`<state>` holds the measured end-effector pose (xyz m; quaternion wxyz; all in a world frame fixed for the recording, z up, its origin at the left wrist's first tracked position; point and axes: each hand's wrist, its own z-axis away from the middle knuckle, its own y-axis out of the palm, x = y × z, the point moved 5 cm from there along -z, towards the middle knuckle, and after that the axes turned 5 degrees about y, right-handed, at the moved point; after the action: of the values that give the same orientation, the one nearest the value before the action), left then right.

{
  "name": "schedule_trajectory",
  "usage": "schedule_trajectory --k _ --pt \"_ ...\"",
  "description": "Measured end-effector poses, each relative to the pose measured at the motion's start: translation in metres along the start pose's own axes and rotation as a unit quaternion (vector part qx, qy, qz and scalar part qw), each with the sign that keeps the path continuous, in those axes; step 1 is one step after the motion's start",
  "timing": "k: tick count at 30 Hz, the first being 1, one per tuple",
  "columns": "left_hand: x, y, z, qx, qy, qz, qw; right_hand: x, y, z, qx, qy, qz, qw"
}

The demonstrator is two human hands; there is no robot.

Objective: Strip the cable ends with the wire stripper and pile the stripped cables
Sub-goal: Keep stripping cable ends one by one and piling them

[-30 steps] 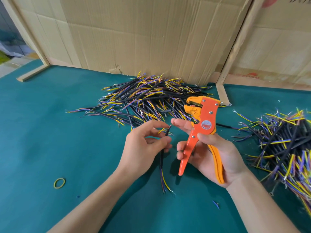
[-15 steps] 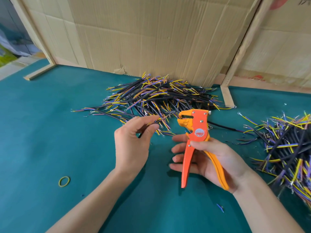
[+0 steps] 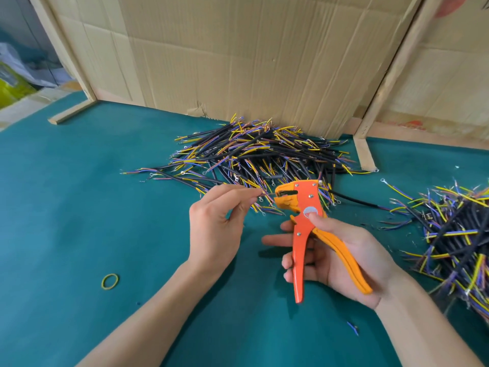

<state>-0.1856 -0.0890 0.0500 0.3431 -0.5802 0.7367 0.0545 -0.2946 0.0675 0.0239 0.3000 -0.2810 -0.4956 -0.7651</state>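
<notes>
My right hand [image 3: 336,252] holds the orange wire stripper [image 3: 304,221] upright, thumb on its body and fingers curled round the handles, jaws facing left. My left hand [image 3: 214,226] pinches a thin wire end [image 3: 266,193] between thumb and forefinger right at the stripper's jaws; the rest of that cable is hidden behind the hand. A big pile of black cables with yellow, blue and purple wires [image 3: 259,154] lies behind the hands against the cardboard. A second pile of cables [image 3: 457,234] lies at the right edge.
The table is covered in green felt [image 3: 79,207]. A yellow rubber band [image 3: 110,281] lies left of my left forearm. A cardboard wall [image 3: 251,62] with wooden battens closes off the back. Small bits of wire insulation [image 3: 353,328] lie near my right forearm.
My left hand turned the cable up from hanging down and brought its wire end to the stripper's jaws. The stripper swung so its jaws face left.
</notes>
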Motion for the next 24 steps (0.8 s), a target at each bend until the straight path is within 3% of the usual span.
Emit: schedule_trajectory --k 4,9,13,24 --pt "0.003 -0.001 -0.001 -0.006 0.000 0.010 1.000 0.005 -0.001 -0.001 0.010 -0.033 -0.030 0.999" --pt "0.006 -0.003 -0.002 -0.019 -0.005 0.024 1.000 0.000 0.001 0.000 0.019 -0.009 -0.020 1.000" --pt "0.006 -0.003 -0.002 -0.023 0.003 0.022 0.999 -0.006 0.007 -0.001 0.008 0.011 0.015 1.000" --pt "0.007 0.001 0.000 -0.008 0.014 0.029 0.999 -0.002 0.009 0.003 0.028 -0.032 0.090 0.995"
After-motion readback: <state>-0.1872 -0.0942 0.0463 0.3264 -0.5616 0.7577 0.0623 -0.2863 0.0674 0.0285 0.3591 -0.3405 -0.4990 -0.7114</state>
